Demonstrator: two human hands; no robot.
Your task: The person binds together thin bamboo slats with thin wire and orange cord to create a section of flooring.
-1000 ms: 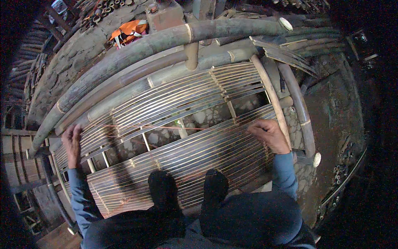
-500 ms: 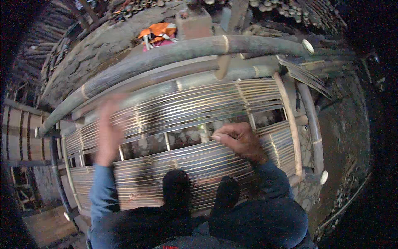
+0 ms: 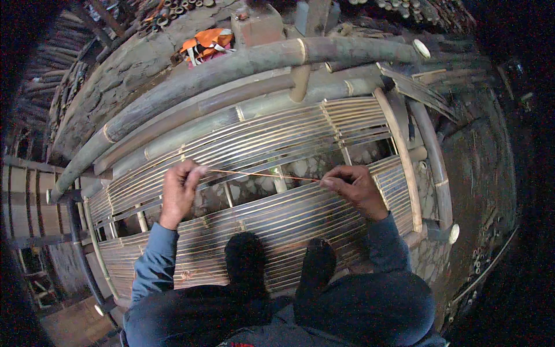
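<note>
A thin orange-brown strand (image 3: 254,173) is stretched nearly level between my two hands. Its left end is pinched between thumb and fingers of my left hand (image 3: 180,189). My right hand (image 3: 357,188) pinches the other end, a little lower. Whether it is cord or a split strip I cannot tell. Both hands are above a bench of bamboo slats (image 3: 254,136), over a long gap in the slatting. Through this gap stony ground shows, crossed by a few pale bamboo pieces (image 3: 280,180). My dark-covered feet rest on the near slats.
A thick bamboo pole (image 3: 202,78) runs along the bench's far side, with more poles at the right end (image 3: 433,168). Beyond lie an orange bag-like bundle (image 3: 208,41), a concrete block (image 3: 257,28) and stacked bamboo (image 3: 52,87). A slatted frame (image 3: 34,199) stands at left.
My left hand, blurred and raised earlier, has come right and is pinching the strand, which is drawn taut. My right hand stays nearly in place. The view has shifted slightly.
</note>
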